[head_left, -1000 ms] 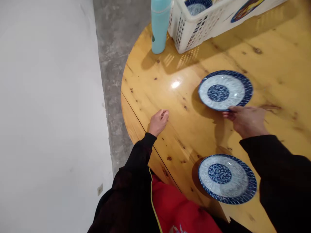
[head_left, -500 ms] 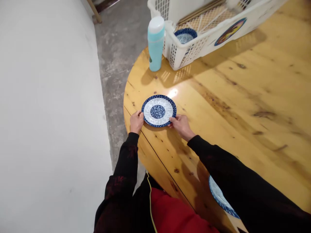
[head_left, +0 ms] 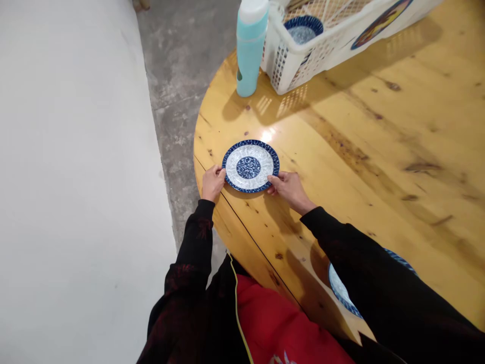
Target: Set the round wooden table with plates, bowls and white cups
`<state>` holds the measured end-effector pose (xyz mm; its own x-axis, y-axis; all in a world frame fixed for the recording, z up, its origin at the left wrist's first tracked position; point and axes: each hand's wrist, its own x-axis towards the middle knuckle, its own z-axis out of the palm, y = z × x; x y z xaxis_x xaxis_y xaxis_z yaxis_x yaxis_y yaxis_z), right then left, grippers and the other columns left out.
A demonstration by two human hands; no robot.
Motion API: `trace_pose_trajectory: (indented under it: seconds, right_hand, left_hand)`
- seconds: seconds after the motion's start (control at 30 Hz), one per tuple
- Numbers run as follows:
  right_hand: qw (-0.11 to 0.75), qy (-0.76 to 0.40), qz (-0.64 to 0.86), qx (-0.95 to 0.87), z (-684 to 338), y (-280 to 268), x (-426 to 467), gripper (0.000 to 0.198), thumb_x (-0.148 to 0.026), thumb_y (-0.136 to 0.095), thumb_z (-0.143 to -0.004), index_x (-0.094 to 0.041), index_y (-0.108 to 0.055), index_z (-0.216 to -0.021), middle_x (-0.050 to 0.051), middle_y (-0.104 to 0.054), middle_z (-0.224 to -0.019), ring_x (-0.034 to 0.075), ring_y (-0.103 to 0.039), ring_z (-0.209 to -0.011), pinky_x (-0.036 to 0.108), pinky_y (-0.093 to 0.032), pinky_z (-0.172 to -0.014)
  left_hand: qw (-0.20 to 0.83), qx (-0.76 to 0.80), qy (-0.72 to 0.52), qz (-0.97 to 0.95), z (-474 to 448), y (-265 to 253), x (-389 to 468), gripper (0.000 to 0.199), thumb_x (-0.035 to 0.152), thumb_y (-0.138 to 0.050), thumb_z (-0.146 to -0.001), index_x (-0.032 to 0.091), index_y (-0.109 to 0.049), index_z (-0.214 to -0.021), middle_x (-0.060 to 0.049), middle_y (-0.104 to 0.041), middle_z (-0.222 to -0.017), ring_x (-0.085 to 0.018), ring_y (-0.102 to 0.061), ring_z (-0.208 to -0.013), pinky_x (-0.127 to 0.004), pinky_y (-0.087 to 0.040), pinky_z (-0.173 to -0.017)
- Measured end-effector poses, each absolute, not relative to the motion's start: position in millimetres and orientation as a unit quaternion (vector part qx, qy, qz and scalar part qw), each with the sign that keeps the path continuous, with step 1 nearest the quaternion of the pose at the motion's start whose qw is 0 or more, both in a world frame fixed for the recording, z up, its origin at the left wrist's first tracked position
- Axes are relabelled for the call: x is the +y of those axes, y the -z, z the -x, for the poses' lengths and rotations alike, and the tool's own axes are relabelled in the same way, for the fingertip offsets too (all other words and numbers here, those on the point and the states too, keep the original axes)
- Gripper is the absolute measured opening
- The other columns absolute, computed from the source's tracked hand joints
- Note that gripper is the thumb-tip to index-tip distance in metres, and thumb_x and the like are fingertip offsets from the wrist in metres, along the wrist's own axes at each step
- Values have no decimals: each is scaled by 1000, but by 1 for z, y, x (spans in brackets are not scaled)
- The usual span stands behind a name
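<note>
A round plate (head_left: 248,167) with a dark blue patterned rim, a pale band and a blue centre lies close to the rounded left end of the wooden table (head_left: 364,126). My left hand (head_left: 213,183) pinches its left edge. On the opposite side, the thumb of my right hand (head_left: 291,190) rests on top of the rim with the fingers curled under it. Whether the plate touches the tabletop along its whole base I cannot tell. Under my right forearm is a second blue-rimmed plate (head_left: 343,296), mostly hidden by the sleeve.
A light blue bottle with a white cap (head_left: 250,55) stands beyond the plate. Beside it is a white plastic basket (head_left: 293,73) holding a blue-rimmed dish (head_left: 303,33). A white wall (head_left: 76,151) and grey floor (head_left: 178,101) lie to the left.
The camera view has shifted, so the bottle and basket appear higher in the picture. Both hands keep their hold on the plate, which has hardly moved on the table.
</note>
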<state>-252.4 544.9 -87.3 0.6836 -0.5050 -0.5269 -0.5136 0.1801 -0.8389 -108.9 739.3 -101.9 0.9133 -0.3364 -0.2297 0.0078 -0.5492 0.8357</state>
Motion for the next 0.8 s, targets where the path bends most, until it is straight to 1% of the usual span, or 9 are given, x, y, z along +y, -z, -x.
trace_pose_trajectory:
  seconds: [0.1,0.27,0.4,0.53,0.63,0.8]
  right_hand:
    - [663,12,628,407,255,82,543,29,-10,-67,-91,-15,-61,-63,2,-60,-48,11,-57,-40,17,-45,-40]
    - [681,23,598,422,261,77,541,24,-5,-71,-87,-15,-65,-66,2,-64,-56,10,-58,-43,16,-47,-41]
    - [673,34,599,432,268,77,540,24,-6,-69,-88,-15,-65,-66,4,-66,-61,10,-58,-46,17,-49,-43]
    - [662,35,610,433,274,80,542,24,-6,-64,-90,-14,-65,-68,4,-67,-61,10,-58,-46,17,-49,-44]
    - [667,37,607,431,271,81,548,25,-6,-62,-91,-14,-66,-68,4,-66,-60,10,-59,-46,18,-49,-44]
    - [678,57,589,435,259,84,563,26,-4,-63,-88,-16,-61,-65,1,-62,-54,13,-60,-45,19,-49,-43]
  left_hand:
    - [502,-82,229,-830,109,100,740,17,23,-59,-92,16,-62,-77,1,-62,-67,-13,-61,-59,-23,-52,-60]
    - [524,-69,275,-803,112,100,745,20,26,-58,-98,15,-64,-83,1,-63,-66,-10,-64,-60,-20,-54,-61]
    - [542,-19,239,-805,109,97,758,19,21,-51,-101,14,-64,-89,-2,-67,-76,-8,-64,-60,-17,-51,-58]
    - [544,36,178,-819,106,93,778,20,18,-47,-101,15,-63,-89,-3,-68,-76,-7,-64,-60,-16,-49,-54]
    - [533,39,165,-829,107,94,783,19,21,-49,-100,16,-62,-86,-3,-68,-76,-8,-64,-61,-17,-49,-55]
    - [516,-35,222,-827,116,99,760,16,29,-60,-97,16,-63,-87,-1,-67,-75,-10,-66,-62,-21,-53,-60]
